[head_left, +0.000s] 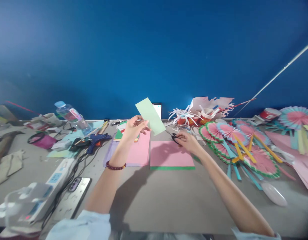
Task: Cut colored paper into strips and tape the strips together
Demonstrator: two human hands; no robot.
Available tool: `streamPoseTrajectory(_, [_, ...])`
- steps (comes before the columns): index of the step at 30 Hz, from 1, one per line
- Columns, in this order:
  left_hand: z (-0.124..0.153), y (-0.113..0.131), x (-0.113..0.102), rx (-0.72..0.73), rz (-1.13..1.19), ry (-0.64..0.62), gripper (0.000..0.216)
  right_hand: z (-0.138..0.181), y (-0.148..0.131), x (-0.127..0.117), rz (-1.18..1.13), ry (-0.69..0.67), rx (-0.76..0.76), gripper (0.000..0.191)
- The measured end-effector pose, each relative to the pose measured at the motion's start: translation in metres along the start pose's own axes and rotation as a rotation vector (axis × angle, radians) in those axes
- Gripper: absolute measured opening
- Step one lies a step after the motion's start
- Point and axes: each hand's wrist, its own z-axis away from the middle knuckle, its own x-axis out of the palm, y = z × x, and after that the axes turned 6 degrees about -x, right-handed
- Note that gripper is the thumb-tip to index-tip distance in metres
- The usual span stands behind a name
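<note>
My left hand [134, 128] is raised over the table and pinches the lower edge of a pale green paper strip [150, 115], which stands tilted up to the right. My right hand [187, 141] is closed around small black-handled scissors [173, 136], whose blades point at the strip's lower right corner. Under both hands lie a pink sheet on a green one [170, 156] and a second pink sheet on a lilac one [138, 154].
Pink and green paper fans [240, 146] with yellow and teal sticks cover the right side. Paper cups with cut strips [191, 116] stand at the back. On the left are a blue glue gun [93, 141], a water bottle [71, 115], a power strip [60, 171] and a phone [75, 196].
</note>
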Motion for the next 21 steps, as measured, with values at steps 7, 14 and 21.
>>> streamPoseTrajectory(7, [0.015, -0.019, -0.005, -0.1, 0.02, 0.054, 0.046, 0.052, 0.002, 0.03, -0.688, -0.153, 0.115, 0.044])
streamPoseTrajectory(14, [0.017, -0.036, 0.001, -0.095, -0.002, -0.016, 0.038, 0.059, 0.018, 0.052, -0.577, -0.154, 0.12, 0.044])
streamPoseTrajectory(21, [0.014, -0.036, 0.01, -0.088, -0.013, -0.048, 0.04, 0.063, 0.019, 0.064, -0.528, -0.153, 0.067, 0.034])
